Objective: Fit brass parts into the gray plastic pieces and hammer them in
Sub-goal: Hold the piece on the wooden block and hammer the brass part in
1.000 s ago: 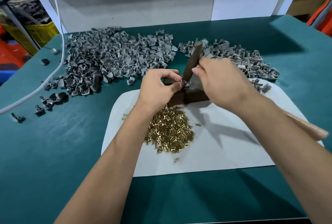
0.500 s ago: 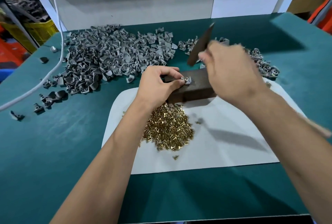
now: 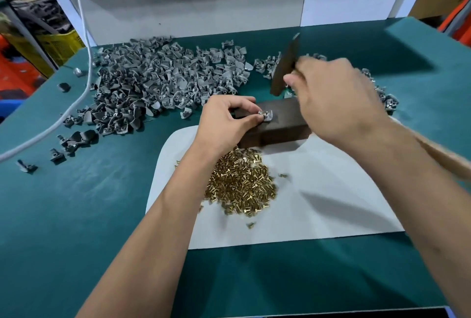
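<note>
A gray plastic piece (image 3: 266,115) is pinched by the left hand (image 3: 224,121) atop the dark block (image 3: 277,123); the hammer (image 3: 284,65) is gripped by the right hand (image 3: 336,103) — raised above the block. Brass parts (image 3: 242,185) are heaped just before the block.

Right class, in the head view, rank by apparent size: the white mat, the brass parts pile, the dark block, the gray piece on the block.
1. white mat
2. brass parts pile
3. dark block, though hands cover part of it
4. gray piece
</note>
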A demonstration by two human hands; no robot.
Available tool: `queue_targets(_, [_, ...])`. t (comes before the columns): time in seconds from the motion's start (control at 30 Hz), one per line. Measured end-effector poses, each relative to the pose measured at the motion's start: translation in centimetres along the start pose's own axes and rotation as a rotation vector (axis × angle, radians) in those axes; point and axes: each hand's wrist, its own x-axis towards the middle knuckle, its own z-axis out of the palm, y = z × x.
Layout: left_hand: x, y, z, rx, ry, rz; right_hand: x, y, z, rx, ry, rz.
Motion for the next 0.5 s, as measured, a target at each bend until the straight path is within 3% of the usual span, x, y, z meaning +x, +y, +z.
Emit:
queue_targets(0.03, [0.1,0.0,0.0,0.001,0.001,0.0,-0.2,-0.2,0.1,0.035,0.033,0.007])
queue_targets(0.17, [0.0,0.1,0.0,0.003,-0.004,-0.005,-0.8,-0.4,1.0,-0.009,-0.227,0.004])
queue_targets(0.3, [0.0,0.1,-0.1,0.004,-0.011,-0.006,-0.2,1.7,-0.4,0.097,-0.259,-0.07])
queue_targets(0.5, [0.0,0.3,0.1,-0.002,-0.051,0.019,-1.3,4.7,-3.0,0.309,-0.759,-0.122])
